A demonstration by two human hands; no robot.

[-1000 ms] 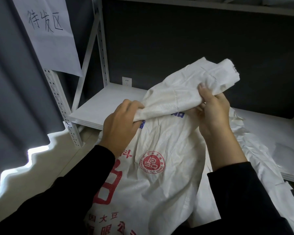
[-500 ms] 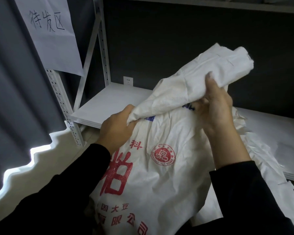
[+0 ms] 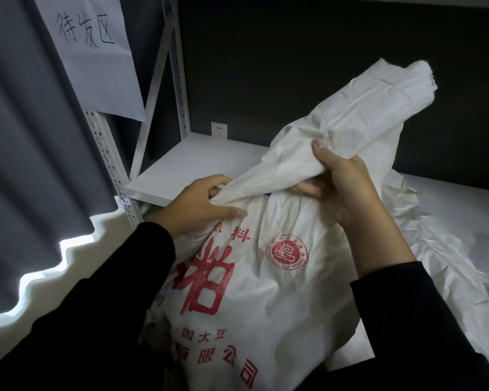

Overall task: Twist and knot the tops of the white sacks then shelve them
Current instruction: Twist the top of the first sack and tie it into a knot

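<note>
A white woven sack point(image 3: 266, 292) with red printed characters and a round red seal stands in front of me, filled and bulging. Its gathered top point(image 3: 359, 114) runs up and to the right as a thick bunched roll. My left hand point(image 3: 201, 207) grips the sack's neck at its lower left end, thumb lying across the fabric. My right hand point(image 3: 342, 184) grips the roll further up, fingers curled round it. A second white sack point(image 3: 441, 249) lies crumpled on the shelf to the right, partly hidden by my right arm.
A white metal shelf board point(image 3: 192, 167) lies behind the sack, with perforated uprights point(image 3: 108, 165) at its left. A paper sign point(image 3: 96, 52) with handwritten characters hangs on the upright. A dark curtain point(image 3: 26, 136) hangs at the left, and a wall socket point(image 3: 218, 129) sits on the dark back wall.
The bunched sack top has been pulled higher and further right. More of the red print on the sack's front has come into view. Both hands keep their grip.
</note>
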